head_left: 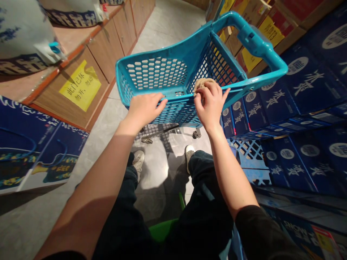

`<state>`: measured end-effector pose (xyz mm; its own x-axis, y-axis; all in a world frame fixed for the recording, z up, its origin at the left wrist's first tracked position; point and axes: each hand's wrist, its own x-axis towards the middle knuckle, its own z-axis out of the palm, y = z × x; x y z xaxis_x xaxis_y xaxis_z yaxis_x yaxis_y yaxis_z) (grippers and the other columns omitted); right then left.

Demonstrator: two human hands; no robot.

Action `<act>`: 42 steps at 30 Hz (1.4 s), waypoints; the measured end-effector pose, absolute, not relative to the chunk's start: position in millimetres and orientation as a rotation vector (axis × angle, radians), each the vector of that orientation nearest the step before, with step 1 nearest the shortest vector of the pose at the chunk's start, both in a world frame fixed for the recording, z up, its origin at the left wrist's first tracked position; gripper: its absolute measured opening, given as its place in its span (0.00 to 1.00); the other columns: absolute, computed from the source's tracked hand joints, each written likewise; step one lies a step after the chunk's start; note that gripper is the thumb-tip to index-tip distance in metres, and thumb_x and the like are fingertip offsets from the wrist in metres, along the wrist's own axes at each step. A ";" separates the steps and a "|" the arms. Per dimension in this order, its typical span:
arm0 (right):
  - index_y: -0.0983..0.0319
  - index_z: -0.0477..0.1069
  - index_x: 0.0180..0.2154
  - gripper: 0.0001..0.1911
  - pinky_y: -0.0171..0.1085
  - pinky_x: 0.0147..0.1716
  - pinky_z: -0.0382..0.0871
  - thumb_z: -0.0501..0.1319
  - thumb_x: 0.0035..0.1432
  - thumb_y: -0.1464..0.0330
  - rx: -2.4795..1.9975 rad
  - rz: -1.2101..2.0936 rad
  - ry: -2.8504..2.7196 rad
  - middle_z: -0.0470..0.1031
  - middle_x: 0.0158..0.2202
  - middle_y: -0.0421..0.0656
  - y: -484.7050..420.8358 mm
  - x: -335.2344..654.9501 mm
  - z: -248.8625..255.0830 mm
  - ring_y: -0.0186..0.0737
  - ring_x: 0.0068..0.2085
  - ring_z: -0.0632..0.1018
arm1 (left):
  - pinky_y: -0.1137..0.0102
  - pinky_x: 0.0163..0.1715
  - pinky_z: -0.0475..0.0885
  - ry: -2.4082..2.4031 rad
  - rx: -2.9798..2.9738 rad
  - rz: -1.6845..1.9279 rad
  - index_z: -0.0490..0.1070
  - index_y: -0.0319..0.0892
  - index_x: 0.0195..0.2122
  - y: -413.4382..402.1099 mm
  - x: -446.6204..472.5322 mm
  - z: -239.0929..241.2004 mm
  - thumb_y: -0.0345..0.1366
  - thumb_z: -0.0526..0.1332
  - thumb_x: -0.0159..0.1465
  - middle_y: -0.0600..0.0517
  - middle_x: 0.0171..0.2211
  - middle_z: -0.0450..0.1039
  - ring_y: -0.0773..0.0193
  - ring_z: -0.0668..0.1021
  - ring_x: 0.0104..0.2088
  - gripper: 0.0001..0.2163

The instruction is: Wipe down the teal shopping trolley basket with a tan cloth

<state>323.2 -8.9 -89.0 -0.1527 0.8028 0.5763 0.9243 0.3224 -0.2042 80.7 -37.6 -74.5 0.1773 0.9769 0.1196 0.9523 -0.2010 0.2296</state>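
Note:
A blue plastic shopping cart (pixel 162 56) with perforated walls stands in front of me, its handle toward the right. My left hand (pixel 146 108) grips the near rim, fingers hooked over the top edge and the thumb lying along it. At the same rim, nearer the handle, my right hand (pixel 210 104) is closed on a beige cloth (pixel 203 83). The cloth is bunched up and partly hidden behind the fingers, and its lower part is against the rim. The right little finger sticks out to the side.
Stacked dark blue drink cartons (pixel 306 79) line the right side. A wooden cabinet (pixel 100 68) with a yellow notice (pixel 80 85) and large blue-and-white jars (pixel 21 32) is on the left. Below me shows a green stool edge (pixel 162 229). Cart wheels (pixel 148 140) rest on the tiled floor.

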 end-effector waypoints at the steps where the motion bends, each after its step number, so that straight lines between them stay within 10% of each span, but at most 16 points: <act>1: 0.55 0.79 0.51 0.17 0.82 0.74 0.38 0.52 0.72 0.64 -1.514 -0.275 -1.969 0.78 0.64 0.51 -6.9 325.4 -91.3 0.63 0.73 0.68 | 0.59 0.46 0.71 1.917 2.330 0.373 0.78 0.43 0.56 -37.7 80.8 -74.8 0.48 0.46 0.80 0.39 0.55 0.83 0.43 0.83 0.53 0.23; 8: 0.54 0.74 0.63 0.23 0.76 0.77 0.44 0.57 0.70 0.64 -1.367 -0.211 -2.301 0.70 0.73 0.49 -36.9 286.2 -89.2 0.62 0.79 0.61 | 0.59 0.47 0.71 1.933 2.328 0.373 0.79 0.43 0.55 -38.2 82.0 -74.0 0.48 0.46 0.80 0.39 0.53 0.83 0.43 0.83 0.53 0.23; 15: 0.54 0.79 0.52 0.17 0.79 0.76 0.38 0.52 0.74 0.63 -1.459 -0.232 -2.091 0.79 0.63 0.49 -11.7 324.9 -82.0 0.59 0.71 0.71 | 0.59 0.44 0.71 1.934 2.335 0.336 0.78 0.43 0.56 -37.9 80.9 -73.3 0.48 0.45 0.80 0.40 0.55 0.83 0.42 0.83 0.53 0.24; 23: 0.55 0.74 0.64 0.23 0.75 0.78 0.45 0.56 0.72 0.63 -1.386 -0.187 -2.318 0.69 0.73 0.50 -39.5 290.2 -84.1 0.62 0.79 0.60 | 0.58 0.46 0.71 1.953 2.334 0.350 0.79 0.43 0.55 -38.4 81.8 -72.9 0.48 0.46 0.80 0.39 0.53 0.84 0.41 0.83 0.53 0.24; 42: 0.54 0.79 0.55 0.18 0.77 0.77 0.43 0.53 0.74 0.64 -1.472 -0.240 -2.176 0.76 0.68 0.49 -24.0 310.0 -80.6 0.59 0.75 0.68 | 0.58 0.45 0.72 1.957 2.338 0.296 0.78 0.40 0.57 -38.8 82.8 -70.7 0.47 0.45 0.80 0.37 0.54 0.83 0.39 0.83 0.55 0.25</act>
<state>310.0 -24.0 -80.6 -0.2918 0.8194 0.4934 0.9071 0.4007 -0.1289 82.8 -38.8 -70.7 0.1662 0.9813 0.0972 0.9661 -0.1817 0.1834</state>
